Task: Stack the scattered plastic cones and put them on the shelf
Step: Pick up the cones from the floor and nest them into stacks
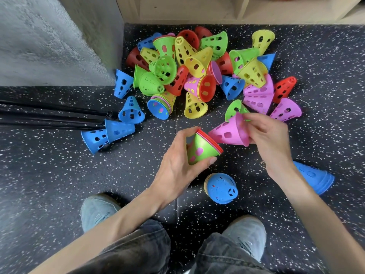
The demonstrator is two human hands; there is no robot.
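A heap of perforated plastic cones [197,70] in red, yellow, green, blue and pink lies on the dark speckled floor. My left hand [177,165] grips a small stack of nested cones [203,147], green outermost with red rims showing. My right hand [270,135] holds a pink cone [229,133] by its wide rim, tip pointing left toward the stack. A stack topped by a blue cone [221,188] stands on the floor below my hands. Another blue stack [316,178] lies under my right forearm. The wooden shelf [187,10] runs along the top edge.
Several blue cones [110,133] lie loose at the left beside black tripod legs [49,117]. A grey concrete wall [49,42] stands at upper left. My two grey shoes [98,210] and dark jeans fill the bottom of the view.
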